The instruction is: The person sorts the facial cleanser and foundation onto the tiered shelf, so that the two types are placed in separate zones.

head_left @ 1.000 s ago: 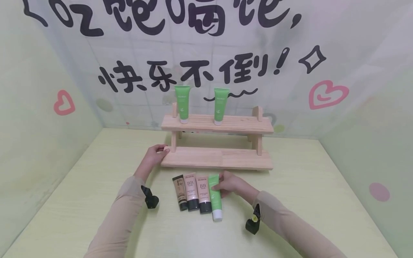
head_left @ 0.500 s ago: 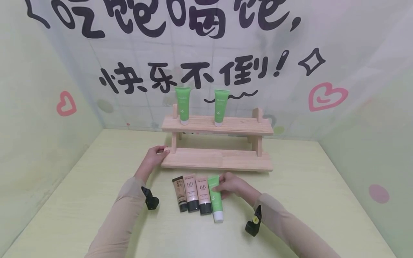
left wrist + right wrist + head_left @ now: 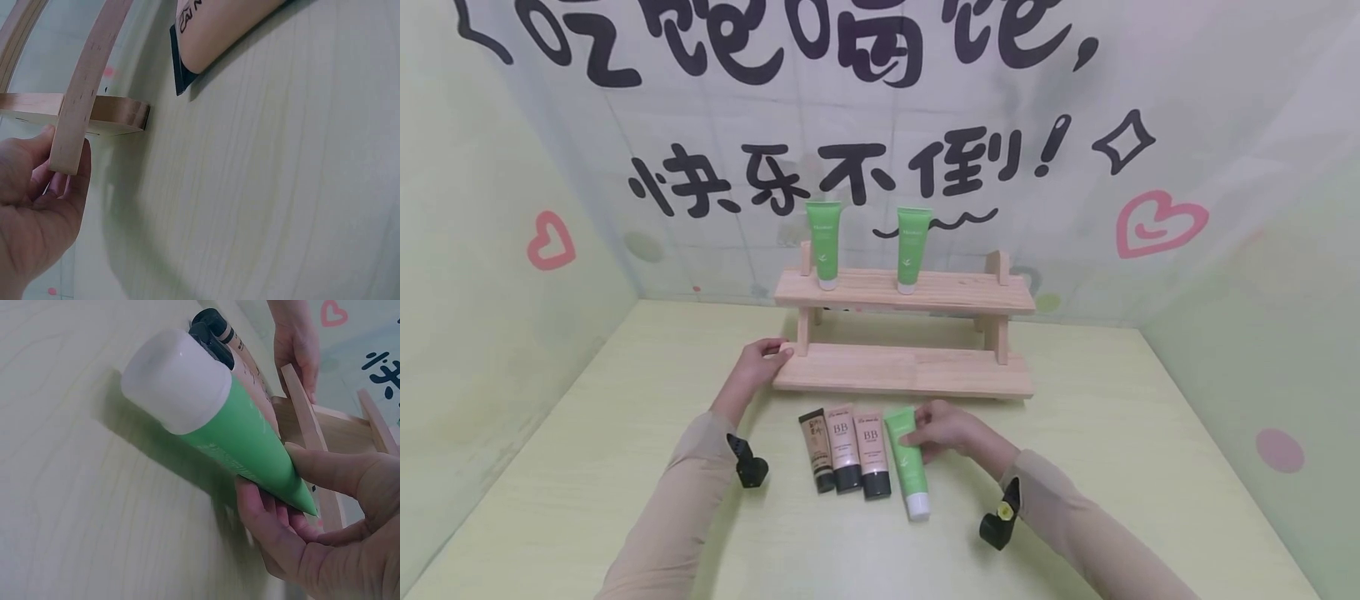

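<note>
While the rack (image 3: 865, 287) is held, the green tube (image 3: 910, 475) is gripped

Where the worktop (image 3: 1075, 517) meets the near side of the rack, the right grip (image 3: 953, 429) is clamped on the green tube, thumb on the upper face and fingers below. The tube slants with its white cap (image 3: 917, 506) toward the near side. In the right wrist view a shadow falls below the cap; whether the whole tube is clear of the worktop cannot be told.

The left grip (image 3: 762, 360) is clamped on the left end of the lower shelf (image 3: 947, 375), apparently to steady it. To the left of the green tube lie two BB tubes (image 3: 844, 450) and, leftmost, a brown tube (image 3: 817, 452). Two standing tubes (image 3: 912, 250), green and cap down, occupy the upper shelf (image 3: 962, 289).

Step in hand, as judged: pick-up of the green tube. The next move appears to call for a straight lift, clear of the neighbouring BB tube and the near shelf edge, with the left grip kept firm.
</note>
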Tool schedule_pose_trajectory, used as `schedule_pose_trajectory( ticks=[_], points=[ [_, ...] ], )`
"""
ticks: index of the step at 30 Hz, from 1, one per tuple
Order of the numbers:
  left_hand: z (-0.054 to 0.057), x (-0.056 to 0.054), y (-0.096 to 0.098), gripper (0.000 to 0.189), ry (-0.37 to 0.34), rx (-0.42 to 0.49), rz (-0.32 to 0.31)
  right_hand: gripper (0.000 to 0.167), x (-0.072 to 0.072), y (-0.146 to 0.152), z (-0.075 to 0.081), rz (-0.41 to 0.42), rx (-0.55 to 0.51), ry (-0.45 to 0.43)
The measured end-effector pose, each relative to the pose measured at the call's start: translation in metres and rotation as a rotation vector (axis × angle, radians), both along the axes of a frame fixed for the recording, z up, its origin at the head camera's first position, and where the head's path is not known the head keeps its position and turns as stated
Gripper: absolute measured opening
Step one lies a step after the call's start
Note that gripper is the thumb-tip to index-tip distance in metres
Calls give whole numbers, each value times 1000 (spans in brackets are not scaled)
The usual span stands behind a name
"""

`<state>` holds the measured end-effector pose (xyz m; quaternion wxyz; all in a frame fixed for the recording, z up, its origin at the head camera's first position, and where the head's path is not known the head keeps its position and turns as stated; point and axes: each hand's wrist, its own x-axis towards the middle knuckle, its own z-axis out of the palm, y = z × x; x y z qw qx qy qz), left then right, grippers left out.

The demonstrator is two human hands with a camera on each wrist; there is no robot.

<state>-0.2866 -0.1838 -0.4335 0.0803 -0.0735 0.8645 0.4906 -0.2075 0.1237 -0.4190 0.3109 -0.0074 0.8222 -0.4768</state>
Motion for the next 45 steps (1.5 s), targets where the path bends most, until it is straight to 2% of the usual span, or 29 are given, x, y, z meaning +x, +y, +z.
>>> schedule_pose_trajectory(
  ticks=[13, 26, 33, 45],
  points=[
    [-1, 1, 0, 48, 10, 10, -5, 37, -5, 9, 6, 44, -38, -8],
    [0, 1, -1, 47, 18, 14, -1, 40, -4, 16, 16, 44, -37, -1],
    [0, 1, 0, 48, 16, 16, -4, 38, -5, 19, 25, 74, -41, 15],
    [-1, 1, 0, 48, 1, 21, 2, 41, -8, 28, 32, 57, -70, 23]
  ],
)
